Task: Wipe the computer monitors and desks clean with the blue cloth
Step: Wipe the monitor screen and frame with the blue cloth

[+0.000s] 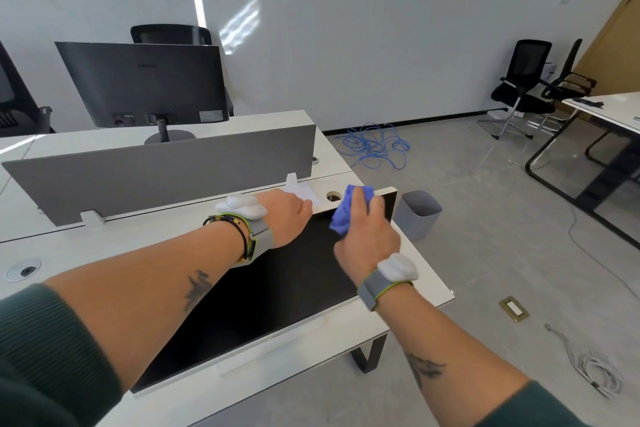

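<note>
Head view: left hand (289,215) grips the monitor's (277,295) top edge, fingertips hidden behind it; right hand (369,243), at 1 o'clock on the screen, is closed round the bunched cloth (349,208), which covers its fingers. White desk (104,253), grey divider (156,177) at 11 o'clock, second monitor (145,80) back-on beyond it; grey floor with bin (420,215) at 2 o'clock, blue cable (375,146) and chairs (523,80) by the white wall. Cloth: crumpled, bright blue, pressed on the dark screen near its upper right corner.
</note>
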The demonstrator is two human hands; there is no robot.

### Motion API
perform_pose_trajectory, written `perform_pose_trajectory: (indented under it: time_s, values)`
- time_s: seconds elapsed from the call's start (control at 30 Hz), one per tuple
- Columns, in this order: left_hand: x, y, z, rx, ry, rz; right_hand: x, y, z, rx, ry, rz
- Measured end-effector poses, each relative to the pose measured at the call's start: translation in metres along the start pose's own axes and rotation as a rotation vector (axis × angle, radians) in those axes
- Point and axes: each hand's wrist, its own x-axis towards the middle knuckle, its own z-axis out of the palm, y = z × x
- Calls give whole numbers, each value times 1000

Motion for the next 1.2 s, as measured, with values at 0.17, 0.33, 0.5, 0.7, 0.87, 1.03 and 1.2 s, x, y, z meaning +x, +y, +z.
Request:
perform_pose_trajectory:
  time_s: [0.17,0.33,0.5,0.7,0.87,1.03,1.2]
  values:
    - [2,-4,2,-165,5,-49,-25,-29,19,105,35,-151]
    - [-4,-7,-5,-447,3,-159,-57,-33,54,173,-20,-219]
    - [-10,-4,-4,-506,38,-207,-50,-7,51,691,-156,209]
    - [-8,0,2,-352,41,-150,-35,-18,31,578,175,4]
    - [-13,-3,0,-489,42,-190,-68,-18,51,307,-74,-213]
    - [-14,0,2,-403,40,-175,-21,11,29,623,178,377]
    - [-17,-1,0,-286,43,-125,-48,-28,43,600,32,-134]
